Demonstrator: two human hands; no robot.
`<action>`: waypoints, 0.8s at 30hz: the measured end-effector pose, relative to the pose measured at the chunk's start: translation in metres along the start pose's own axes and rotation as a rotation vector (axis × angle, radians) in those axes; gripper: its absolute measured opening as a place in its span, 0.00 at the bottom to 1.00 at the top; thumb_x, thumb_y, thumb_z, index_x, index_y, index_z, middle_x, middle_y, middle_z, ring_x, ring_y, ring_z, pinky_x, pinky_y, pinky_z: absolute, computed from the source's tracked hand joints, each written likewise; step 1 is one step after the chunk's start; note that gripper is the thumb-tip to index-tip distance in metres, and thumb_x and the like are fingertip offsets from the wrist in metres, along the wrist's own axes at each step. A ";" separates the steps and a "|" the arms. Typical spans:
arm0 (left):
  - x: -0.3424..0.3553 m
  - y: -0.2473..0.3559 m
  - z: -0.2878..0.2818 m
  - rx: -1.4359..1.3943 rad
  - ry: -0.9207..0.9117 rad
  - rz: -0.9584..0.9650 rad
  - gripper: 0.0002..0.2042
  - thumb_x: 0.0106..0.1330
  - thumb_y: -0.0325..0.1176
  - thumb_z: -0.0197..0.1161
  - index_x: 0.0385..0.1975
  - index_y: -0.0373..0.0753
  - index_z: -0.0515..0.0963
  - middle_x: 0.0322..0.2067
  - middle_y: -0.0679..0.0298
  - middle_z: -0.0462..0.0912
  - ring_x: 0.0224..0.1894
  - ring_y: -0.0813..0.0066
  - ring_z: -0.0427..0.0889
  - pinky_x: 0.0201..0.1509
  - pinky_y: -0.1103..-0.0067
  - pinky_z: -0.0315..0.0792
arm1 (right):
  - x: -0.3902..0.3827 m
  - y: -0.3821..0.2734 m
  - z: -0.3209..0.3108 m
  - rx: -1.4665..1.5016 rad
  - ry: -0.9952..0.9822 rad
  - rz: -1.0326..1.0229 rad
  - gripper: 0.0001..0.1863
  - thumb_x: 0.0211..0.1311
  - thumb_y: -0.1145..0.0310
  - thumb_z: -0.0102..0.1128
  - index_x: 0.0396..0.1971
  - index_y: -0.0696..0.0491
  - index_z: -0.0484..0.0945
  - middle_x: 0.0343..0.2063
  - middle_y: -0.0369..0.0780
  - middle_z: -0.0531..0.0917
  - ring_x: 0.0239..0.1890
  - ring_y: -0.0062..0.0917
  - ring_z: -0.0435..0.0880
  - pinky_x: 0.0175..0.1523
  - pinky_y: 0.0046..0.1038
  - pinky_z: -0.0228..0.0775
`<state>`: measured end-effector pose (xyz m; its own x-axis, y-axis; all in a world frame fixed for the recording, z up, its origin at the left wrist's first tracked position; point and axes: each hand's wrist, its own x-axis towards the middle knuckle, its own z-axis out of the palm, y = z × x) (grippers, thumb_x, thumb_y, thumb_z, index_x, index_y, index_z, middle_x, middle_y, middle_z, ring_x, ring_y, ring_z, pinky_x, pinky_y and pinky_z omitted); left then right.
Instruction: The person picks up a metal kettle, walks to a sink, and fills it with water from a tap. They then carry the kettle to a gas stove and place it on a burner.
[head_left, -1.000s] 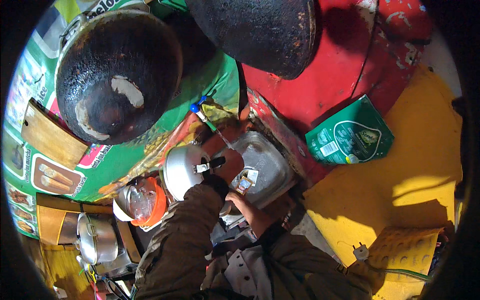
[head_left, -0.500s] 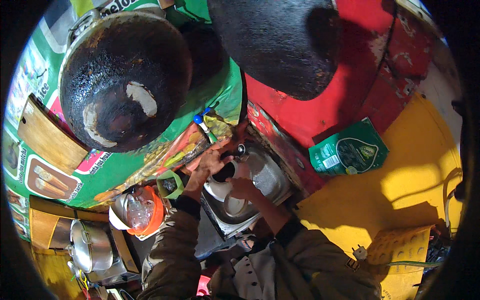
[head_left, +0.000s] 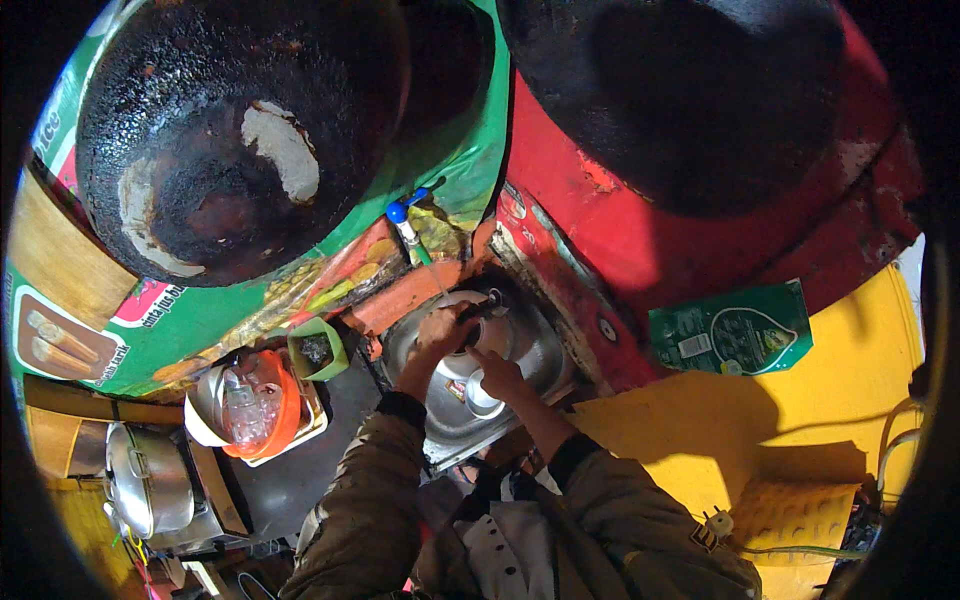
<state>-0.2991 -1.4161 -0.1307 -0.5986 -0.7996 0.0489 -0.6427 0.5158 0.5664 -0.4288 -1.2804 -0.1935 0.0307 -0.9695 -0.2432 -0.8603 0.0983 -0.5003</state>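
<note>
A metal kettle [head_left: 496,338] stands uncovered in the steel sink [head_left: 546,352], under the tap [head_left: 409,227], which has a blue handle and a thin stream running from it. My left hand [head_left: 438,330] grips the kettle at its top, near the dark handle; some fingertips are hidden. My right hand [head_left: 498,376] is closed on a round metal lid [head_left: 484,405], low over the basin beside the kettle's opening.
Two blackened woks [head_left: 230,200] [head_left: 680,100] lie above the sink. Left are a green container [head_left: 315,350], an orange bowl [head_left: 288,400], a metal pot [head_left: 150,485] and a wooden board [head_left: 75,245]. Right are a green pouch [head_left: 730,328], a yellow surface [head_left: 850,390] and a plug [head_left: 718,524].
The kettle was upright with its lid on, left of the tap stream. It has moved right into the sink, the lid came off into my right hand, and my left hand shifted to its top.
</note>
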 end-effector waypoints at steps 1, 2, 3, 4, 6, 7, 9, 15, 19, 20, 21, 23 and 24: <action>-0.003 0.004 0.006 0.057 -0.024 -0.038 0.23 0.63 0.50 0.62 0.56 0.51 0.75 0.40 0.54 0.85 0.44 0.52 0.84 0.45 0.60 0.77 | -0.001 0.006 0.010 -0.004 0.021 0.009 0.41 0.53 0.73 0.52 0.71 0.36 0.59 0.58 0.47 0.75 0.50 0.43 0.82 0.50 0.46 0.76; -0.006 0.009 0.012 0.117 -0.048 -0.083 0.23 0.63 0.50 0.62 0.57 0.51 0.74 0.41 0.55 0.85 0.44 0.52 0.84 0.45 0.59 0.77 | -0.003 0.012 0.020 -0.002 0.074 -0.011 0.41 0.53 0.74 0.52 0.71 0.36 0.59 0.60 0.46 0.74 0.49 0.44 0.82 0.49 0.46 0.76; -0.010 0.013 0.018 0.142 0.031 0.055 0.24 0.63 0.50 0.61 0.58 0.52 0.73 0.38 0.55 0.85 0.43 0.53 0.84 0.45 0.59 0.77 | -0.005 0.019 0.029 0.010 0.110 -0.039 0.41 0.53 0.74 0.51 0.71 0.36 0.58 0.60 0.46 0.73 0.49 0.44 0.82 0.49 0.46 0.76; -0.015 0.019 0.024 0.071 -0.037 0.007 0.21 0.64 0.49 0.61 0.55 0.52 0.75 0.39 0.57 0.83 0.41 0.51 0.84 0.45 0.58 0.77 | -0.007 0.027 0.036 0.028 0.181 -0.094 0.40 0.54 0.75 0.51 0.71 0.36 0.58 0.61 0.46 0.72 0.48 0.44 0.82 0.49 0.46 0.76; -0.025 0.028 0.036 0.045 -0.029 -0.013 0.19 0.63 0.48 0.61 0.49 0.47 0.79 0.44 0.55 0.83 0.51 0.53 0.80 0.54 0.57 0.72 | -0.005 0.041 0.044 0.034 0.210 -0.129 0.39 0.56 0.76 0.50 0.70 0.36 0.59 0.62 0.45 0.71 0.48 0.44 0.82 0.48 0.45 0.76; -0.029 0.030 0.040 0.105 -0.042 -0.022 0.17 0.64 0.48 0.61 0.46 0.47 0.82 0.42 0.55 0.83 0.50 0.50 0.79 0.53 0.57 0.72 | -0.003 0.047 0.045 0.021 0.169 -0.103 0.39 0.56 0.76 0.49 0.70 0.36 0.59 0.63 0.45 0.71 0.48 0.44 0.82 0.48 0.45 0.76; -0.042 0.032 0.047 0.155 -0.113 0.019 0.17 0.64 0.49 0.61 0.45 0.47 0.82 0.42 0.56 0.83 0.50 0.51 0.79 0.53 0.57 0.72 | -0.001 0.055 0.044 0.066 -0.028 0.051 0.36 0.59 0.76 0.47 0.69 0.37 0.61 0.63 0.44 0.70 0.50 0.46 0.80 0.48 0.45 0.76; -0.035 0.007 0.012 -0.292 0.361 -0.288 0.17 0.66 0.43 0.60 0.46 0.38 0.81 0.44 0.52 0.83 0.42 0.48 0.82 0.48 0.63 0.76 | -0.001 0.058 0.038 -0.017 0.025 -0.080 0.32 0.56 0.79 0.50 0.63 0.47 0.68 0.57 0.46 0.73 0.51 0.45 0.79 0.51 0.43 0.75; 0.017 -0.010 -0.046 -0.329 0.665 -0.271 0.19 0.65 0.45 0.65 0.44 0.34 0.81 0.37 0.47 0.84 0.37 0.56 0.84 0.43 0.67 0.76 | -0.002 0.054 0.041 0.112 0.120 -0.152 0.32 0.57 0.77 0.51 0.65 0.45 0.67 0.57 0.48 0.73 0.50 0.46 0.79 0.51 0.44 0.75; 0.027 -0.010 -0.056 -0.328 0.616 -0.274 0.20 0.64 0.45 0.66 0.43 0.33 0.81 0.35 0.46 0.84 0.36 0.58 0.84 0.42 0.67 0.75 | -0.002 0.051 0.041 0.075 0.183 -0.204 0.31 0.60 0.75 0.50 0.66 0.44 0.65 0.56 0.49 0.73 0.48 0.48 0.80 0.49 0.45 0.75; 0.033 -0.008 -0.064 -0.326 0.567 -0.277 0.20 0.63 0.46 0.67 0.42 0.32 0.81 0.33 0.46 0.84 0.34 0.59 0.84 0.41 0.67 0.75 | -0.002 0.049 0.041 0.017 0.182 -0.203 0.30 0.63 0.73 0.50 0.67 0.43 0.64 0.55 0.50 0.73 0.46 0.49 0.81 0.46 0.46 0.76; 0.041 0.001 -0.071 -0.335 0.628 -0.236 0.20 0.63 0.46 0.67 0.41 0.32 0.81 0.31 0.48 0.84 0.32 0.60 0.83 0.40 0.67 0.74 | -0.002 0.045 0.037 0.006 0.078 -0.107 0.34 0.63 0.73 0.50 0.69 0.37 0.60 0.58 0.49 0.72 0.45 0.49 0.81 0.45 0.46 0.76; 0.045 0.005 -0.072 -0.320 0.625 -0.243 0.20 0.63 0.45 0.68 0.40 0.31 0.81 0.30 0.48 0.84 0.31 0.60 0.83 0.39 0.67 0.74 | -0.002 0.044 0.035 -0.004 0.001 -0.031 0.36 0.63 0.73 0.50 0.71 0.34 0.58 0.59 0.48 0.71 0.44 0.49 0.81 0.44 0.46 0.77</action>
<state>-0.2953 -1.4718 -0.0662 -0.0124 -0.9548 0.2969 -0.4947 0.2639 0.8280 -0.4488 -1.2663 -0.2443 0.0566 -0.9723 -0.2267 -0.8609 0.0675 -0.5042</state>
